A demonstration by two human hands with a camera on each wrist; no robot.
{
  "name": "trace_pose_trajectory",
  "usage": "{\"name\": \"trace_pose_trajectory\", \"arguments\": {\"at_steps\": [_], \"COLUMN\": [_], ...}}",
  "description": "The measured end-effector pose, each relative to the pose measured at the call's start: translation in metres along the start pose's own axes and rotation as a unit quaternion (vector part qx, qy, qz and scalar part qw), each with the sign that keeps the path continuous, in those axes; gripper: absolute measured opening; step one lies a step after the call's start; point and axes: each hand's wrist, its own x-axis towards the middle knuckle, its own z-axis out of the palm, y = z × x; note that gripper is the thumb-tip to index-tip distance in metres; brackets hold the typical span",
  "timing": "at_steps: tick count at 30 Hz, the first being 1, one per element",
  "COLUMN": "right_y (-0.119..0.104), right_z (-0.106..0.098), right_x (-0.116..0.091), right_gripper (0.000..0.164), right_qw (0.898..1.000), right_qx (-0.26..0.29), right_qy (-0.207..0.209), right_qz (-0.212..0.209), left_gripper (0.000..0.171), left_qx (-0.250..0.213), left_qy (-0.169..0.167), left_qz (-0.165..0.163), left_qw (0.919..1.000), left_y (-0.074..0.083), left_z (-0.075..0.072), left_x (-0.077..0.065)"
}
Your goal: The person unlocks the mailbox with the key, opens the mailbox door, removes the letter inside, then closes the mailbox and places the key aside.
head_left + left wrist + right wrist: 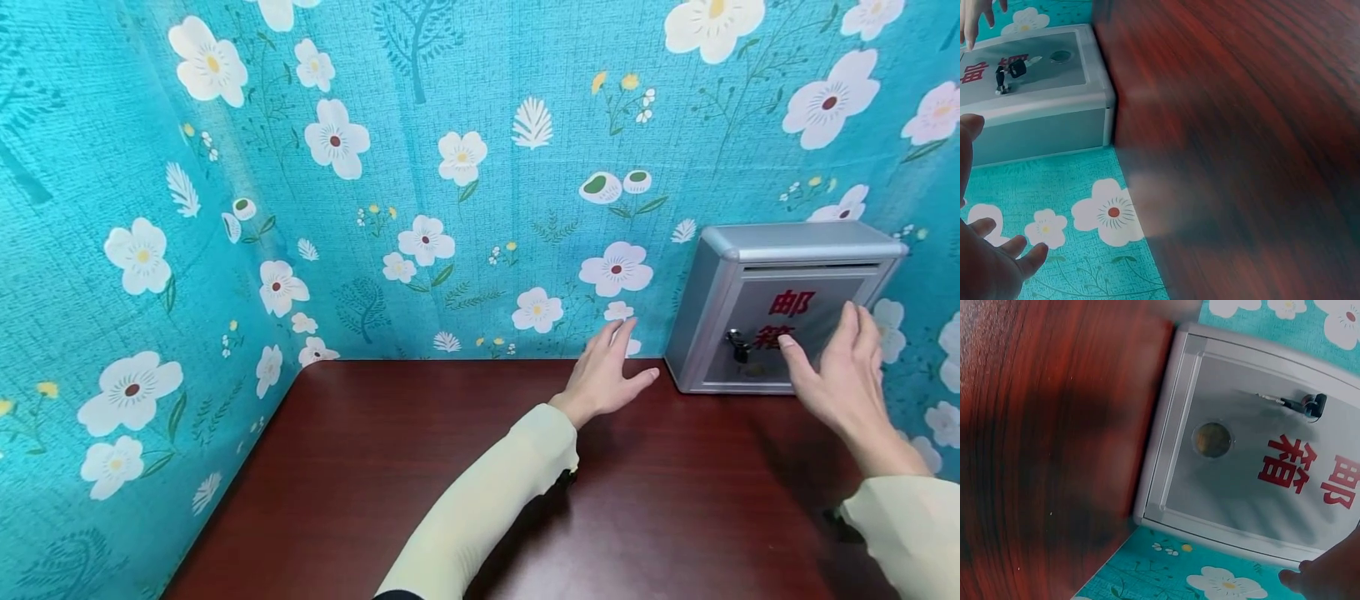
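A silver metal mailbox [750, 300] with red characters stands upright on the dark red-brown table, close to the back cloth, at the right of the head view. Keys [1313, 406] hang from the lock on its front, and a small round window [1213, 439] sits lower on that face. To the mailbox's left, my left hand [606, 375] is held with fingers extended and thumb apart, holding nothing. In front of the mailbox's right part, my right hand [843, 379] has its fingers extended and holds nothing; whether it touches the mailbox I cannot tell.
Blue flowered cloth [495, 208] covers the walls behind and at both sides. The wooden table [360, 467] stretches left and forward from the mailbox. A narrow slot [810, 267] runs along the mailbox's upper front.
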Motion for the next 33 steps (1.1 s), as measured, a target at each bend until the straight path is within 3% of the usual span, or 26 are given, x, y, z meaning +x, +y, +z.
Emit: {"name": "trace_pose_trajectory", "arguments": {"at_steps": [12,16,22,27,33], "right_y": [0.002,0.007,0.015,0.015,0.011], "right_z": [0.011,0.003,-0.004,0.001,0.008], "right_x": [0.013,0.014,0.015,0.019,0.022], "right_gripper": [0.092,0.091,0.088,0.085,0.085], "right_qw": [0.999,0.999,0.997,0.992,0.993], "right_qx": [-0.001,-0.003,0.071,0.112,0.092], "right_qy": [-0.027,-0.009,0.032,0.058,0.053], "right_qz": [0.034,0.044,0.025,0.024,0.041], "left_gripper": [0.082,0.083,0.086,0.089,0.092], "left_qx": [-0.009,-0.018,-0.006,-0.006,-0.018], "left_qy": [0.001,0.001,0.004,0.009,0.014], "left_qz": [-0.024,-0.021,-0.019,-0.020,-0.018], "left_qw": [0.9997,0.9996,0.9998,0.9997,0.9996], "left_y": [0.003,0.016,0.036,0.039,0.040], "left_z": [0.001,0.005,0.014,0.015,0.013], "left_x": [0.012,0.019,0.032,0.039,0.046]}}
